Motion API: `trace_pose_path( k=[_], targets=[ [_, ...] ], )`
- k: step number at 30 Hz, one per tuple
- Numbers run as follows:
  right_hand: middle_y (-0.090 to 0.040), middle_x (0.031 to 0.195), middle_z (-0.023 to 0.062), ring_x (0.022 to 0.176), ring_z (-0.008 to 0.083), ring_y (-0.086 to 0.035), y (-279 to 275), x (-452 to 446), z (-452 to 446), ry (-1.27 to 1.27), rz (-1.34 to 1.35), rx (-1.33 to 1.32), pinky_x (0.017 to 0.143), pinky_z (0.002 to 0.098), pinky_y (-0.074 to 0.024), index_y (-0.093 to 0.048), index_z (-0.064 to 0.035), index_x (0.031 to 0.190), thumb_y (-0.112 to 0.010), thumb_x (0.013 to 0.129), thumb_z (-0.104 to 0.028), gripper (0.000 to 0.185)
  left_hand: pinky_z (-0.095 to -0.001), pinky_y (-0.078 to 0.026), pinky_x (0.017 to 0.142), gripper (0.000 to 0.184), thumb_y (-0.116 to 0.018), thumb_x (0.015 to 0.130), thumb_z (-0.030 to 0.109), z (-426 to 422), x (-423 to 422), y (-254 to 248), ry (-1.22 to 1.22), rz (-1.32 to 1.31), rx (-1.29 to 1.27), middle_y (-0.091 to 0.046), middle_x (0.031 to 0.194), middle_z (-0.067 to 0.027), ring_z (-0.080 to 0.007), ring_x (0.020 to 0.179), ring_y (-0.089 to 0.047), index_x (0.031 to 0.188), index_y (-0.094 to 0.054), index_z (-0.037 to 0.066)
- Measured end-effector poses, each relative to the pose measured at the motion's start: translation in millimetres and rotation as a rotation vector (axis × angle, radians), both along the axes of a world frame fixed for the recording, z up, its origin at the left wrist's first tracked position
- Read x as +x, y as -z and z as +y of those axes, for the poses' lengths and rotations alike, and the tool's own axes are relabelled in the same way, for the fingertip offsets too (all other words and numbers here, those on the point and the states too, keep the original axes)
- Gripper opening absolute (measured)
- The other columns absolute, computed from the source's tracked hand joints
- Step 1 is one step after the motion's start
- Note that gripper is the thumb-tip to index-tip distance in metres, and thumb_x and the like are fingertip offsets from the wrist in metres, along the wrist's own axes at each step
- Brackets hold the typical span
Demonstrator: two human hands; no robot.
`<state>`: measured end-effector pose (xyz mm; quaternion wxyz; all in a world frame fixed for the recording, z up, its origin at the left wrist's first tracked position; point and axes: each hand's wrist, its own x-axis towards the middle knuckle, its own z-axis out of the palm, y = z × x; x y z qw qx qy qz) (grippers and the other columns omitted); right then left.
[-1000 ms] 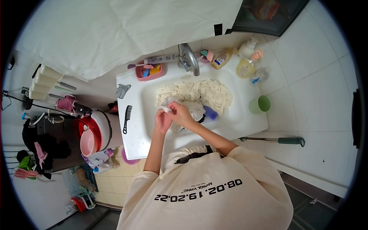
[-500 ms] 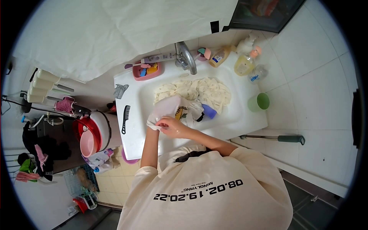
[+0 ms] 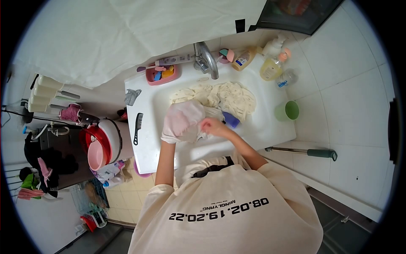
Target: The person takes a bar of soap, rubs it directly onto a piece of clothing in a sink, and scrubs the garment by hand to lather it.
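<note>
Thin white cloth (image 3: 192, 111) spread over left hand (image 3: 180, 121), above clothes (image 3: 234, 97) in sink (image 3: 266, 131); seemingly opening-out step. Left grip veiled, can't tell. Right hand (image 3: 216, 127) just beside cloth, blurred, grip width unclear. Shifting cloth would call for gentle pinch at edge.

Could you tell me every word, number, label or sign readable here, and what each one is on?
"08.02.19.20.22", upside down on the front of the cream shirt.
"MINGLYANG", smaller and also upside down, on the same shirt.
Too small to read: the tiny line next to that word, and the print on the tube by the faucet and on the amber bottle's label.
</note>
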<state>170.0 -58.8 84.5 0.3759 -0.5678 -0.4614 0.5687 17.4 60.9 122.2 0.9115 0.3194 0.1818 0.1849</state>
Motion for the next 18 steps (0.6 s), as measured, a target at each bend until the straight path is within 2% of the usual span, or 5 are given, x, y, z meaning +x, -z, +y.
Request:
trace_pose_path(
  k=[2,6,8,10,18],
  targets=[
    [-0.055,0.079,0.0087,0.067,0.0197,-0.055,26.8,25.4,-5.3,0.181,-0.536,-0.080,0.060,0.0320,-0.0438,-0.053,-0.0019,0.085,-0.055,0.068,-0.008,0.018,-0.0309,-0.044,0.073,0.023,-0.044,0.079,0.020,1.0,2.4,-1.4,0.020,-0.002,-0.004,-0.057,0.095,-0.0106,-0.0245,0.087,-0.054,0.092,-0.056,0.006],
    [-0.049,0.086,0.0094,0.083,0.0252,-0.047,47.3,35.3,-22.6,0.384,-1.321,0.001,0.070,0.0392,-0.0369,-0.051,-0.0038,0.090,-0.057,0.065,-0.015,0.028,-0.0312,-0.041,0.078,0.026,-0.048,0.075,0.017,-6.5,2.5,1.5,-0.078,0.373,0.987,-0.056,0.098,-0.0085,-0.0242,0.091,-0.052,0.099,-0.056,0.009],
    [-0.045,0.093,0.0108,0.091,0.0271,-0.043,60.3,34.3,-27.1,0.304,-1.332,-0.074,0.074,0.0420,-0.0348,-0.047,-0.0023,0.095,-0.059,0.064,-0.015,0.036,-0.0313,-0.040,0.080,0.028,-0.049,0.074,0.017,-7.3,1.1,-3.5,-0.107,0.470,1.238,-0.056,0.098,-0.0080,-0.0241,0.092,-0.051,0.100,-0.056,0.010],
    [-0.041,0.100,0.0122,0.099,0.0290,-0.039,76.4,34.8,-29.5,0.221,-1.341,-0.147,0.079,0.0449,-0.0327,-0.043,-0.0009,0.100,-0.061,0.063,-0.016,0.044,-0.0328,-0.040,0.081,0.032,-0.052,0.071,0.017,-7.7,-0.1,-15.6,-0.097,0.554,1.986,-0.055,0.100,-0.0062,-0.0233,0.092,-0.051,0.102,-0.055,0.012],
    [-0.050,0.092,0.0116,0.084,0.0274,-0.052,116.3,37.7,-25.1,0.278,-1.454,-0.207,0.063,0.0395,-0.0444,-0.040,-0.0013,0.102,-0.052,0.071,-0.017,0.036,-0.0302,-0.039,0.082,0.033,-0.048,0.073,0.016,-29.1,5.9,-15.7,-0.099,0.576,1.867,-0.052,0.105,-0.0044,-0.0202,0.098,-0.048,0.106,-0.051,0.012]
  ],
)
